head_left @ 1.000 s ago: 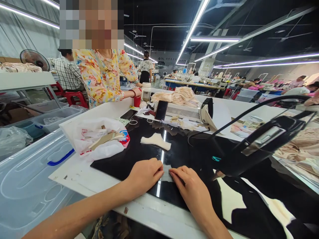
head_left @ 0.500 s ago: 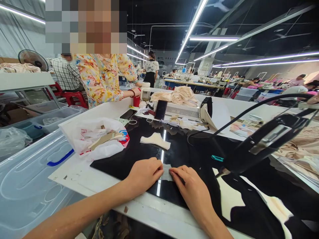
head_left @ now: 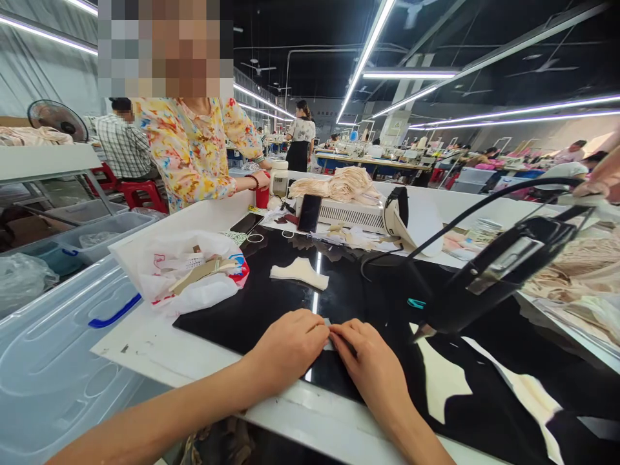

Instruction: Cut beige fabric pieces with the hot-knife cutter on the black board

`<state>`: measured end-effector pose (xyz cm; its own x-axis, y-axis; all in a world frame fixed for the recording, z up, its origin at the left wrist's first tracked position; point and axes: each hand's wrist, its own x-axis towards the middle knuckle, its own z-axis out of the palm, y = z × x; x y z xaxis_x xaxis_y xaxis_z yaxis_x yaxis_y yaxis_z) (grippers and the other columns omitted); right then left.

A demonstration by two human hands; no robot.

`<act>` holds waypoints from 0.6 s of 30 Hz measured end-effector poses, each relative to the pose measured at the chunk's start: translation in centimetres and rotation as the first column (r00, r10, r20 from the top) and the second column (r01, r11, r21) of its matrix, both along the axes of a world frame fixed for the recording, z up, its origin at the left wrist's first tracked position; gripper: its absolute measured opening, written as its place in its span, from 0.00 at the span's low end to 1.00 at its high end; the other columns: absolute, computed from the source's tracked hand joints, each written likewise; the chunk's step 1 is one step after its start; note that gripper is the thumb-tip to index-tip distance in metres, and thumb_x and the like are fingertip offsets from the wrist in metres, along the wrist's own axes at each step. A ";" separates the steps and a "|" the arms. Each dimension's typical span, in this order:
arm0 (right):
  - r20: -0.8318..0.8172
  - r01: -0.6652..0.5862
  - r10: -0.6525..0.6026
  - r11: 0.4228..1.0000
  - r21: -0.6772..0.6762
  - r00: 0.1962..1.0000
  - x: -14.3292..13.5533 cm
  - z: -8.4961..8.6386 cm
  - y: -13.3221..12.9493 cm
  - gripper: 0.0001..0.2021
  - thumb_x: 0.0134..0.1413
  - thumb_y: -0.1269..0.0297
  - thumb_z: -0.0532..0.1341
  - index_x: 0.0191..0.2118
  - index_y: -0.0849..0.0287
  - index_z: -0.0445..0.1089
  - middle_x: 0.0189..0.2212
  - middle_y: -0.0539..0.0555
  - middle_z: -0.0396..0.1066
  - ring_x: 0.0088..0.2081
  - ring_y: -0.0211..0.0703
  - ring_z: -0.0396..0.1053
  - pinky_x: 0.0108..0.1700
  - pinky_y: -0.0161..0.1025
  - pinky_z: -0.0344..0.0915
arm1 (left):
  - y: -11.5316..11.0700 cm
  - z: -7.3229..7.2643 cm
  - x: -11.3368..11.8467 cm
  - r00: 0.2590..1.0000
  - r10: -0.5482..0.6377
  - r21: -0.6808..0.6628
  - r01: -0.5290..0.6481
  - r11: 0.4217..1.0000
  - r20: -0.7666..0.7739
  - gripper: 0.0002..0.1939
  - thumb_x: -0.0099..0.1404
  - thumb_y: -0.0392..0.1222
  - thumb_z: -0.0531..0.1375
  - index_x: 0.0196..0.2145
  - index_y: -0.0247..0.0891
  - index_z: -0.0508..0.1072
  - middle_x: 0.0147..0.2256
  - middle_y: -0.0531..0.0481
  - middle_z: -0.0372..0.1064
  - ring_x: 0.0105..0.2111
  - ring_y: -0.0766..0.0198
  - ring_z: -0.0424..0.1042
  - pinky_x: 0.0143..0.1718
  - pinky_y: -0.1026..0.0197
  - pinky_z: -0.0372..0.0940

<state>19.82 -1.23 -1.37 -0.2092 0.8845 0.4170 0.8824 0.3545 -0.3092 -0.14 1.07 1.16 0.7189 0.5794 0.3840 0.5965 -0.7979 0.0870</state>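
My left hand (head_left: pixel 290 345) and my right hand (head_left: pixel 371 361) meet at the front of a glossy black work surface (head_left: pixel 271 303). Between their fingertips is a small grey, thin, sheer piece of fabric (head_left: pixel 329 344), mostly covered by the fingers. Both hands pinch it, thumbs against fingers, from opposite sides. Beyond them lies a cream cut-out fabric piece (head_left: pixel 299 274). To the right of my right hand are another cream piece (head_left: pixel 443 374) and a long cream strip (head_left: pixel 526 387). Over these leans a black corded tool (head_left: pixel 489 278) with a narrow tip.
A white plastic bag with scraps (head_left: pixel 194 271) sits at left. Behind are a phone (head_left: pixel 309 213), a stack of beige fabric (head_left: pixel 343 186) and a turquoise clip (head_left: pixel 416 303). A person in a floral shirt (head_left: pixel 188 152) stands across, touching a red container (head_left: pixel 262 194). Another hand (head_left: pixel 603 177) shows upper right.
My left hand has moved right, close against my right hand, so less of the grey fabric shows. The view has shifted slightly. A person in the background has turned.
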 end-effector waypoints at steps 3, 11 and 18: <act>-0.003 -0.008 0.008 1.000 -0.001 1.000 0.0 -0.1 0.0 0.21 0.78 0.54 0.48 0.47 0.51 0.79 0.38 0.53 0.76 0.39 0.46 0.73 0.40 0.42 0.70 | 0.0 -0.8 0.2 0.998 -0.063 0.046 0.062 0.997 0.027 0.10 0.79 0.35 0.52 0.47 0.33 0.74 0.46 0.45 0.78 0.50 0.55 0.76 0.55 0.52 0.72; 0.014 -0.017 0.016 0.999 0.049 1.000 0.1 -0.1 0.1 0.22 0.77 0.54 0.48 0.46 0.52 0.79 0.36 0.52 0.76 0.37 0.46 0.74 0.38 0.42 0.70 | 0.0 -1.5 0.3 0.995 -0.043 0.068 0.037 0.997 0.091 0.12 0.81 0.41 0.53 0.48 0.35 0.75 0.49 0.44 0.79 0.50 0.56 0.79 0.54 0.53 0.73; 0.018 -0.020 0.019 0.998 0.055 1.000 0.1 -0.2 0.2 0.24 0.78 0.52 0.46 0.46 0.53 0.79 0.36 0.53 0.76 0.37 0.46 0.74 0.38 0.42 0.71 | -0.1 -1.4 0.3 0.994 -0.031 0.033 0.028 0.999 0.103 0.11 0.80 0.41 0.54 0.49 0.35 0.75 0.51 0.44 0.79 0.52 0.56 0.78 0.56 0.53 0.73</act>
<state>19.96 -1.01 -1.56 -0.2334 0.8558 0.4617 0.8803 0.3876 -0.2735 0.16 1.00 -0.29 0.6908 0.5450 0.4751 0.5620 -0.8182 0.1214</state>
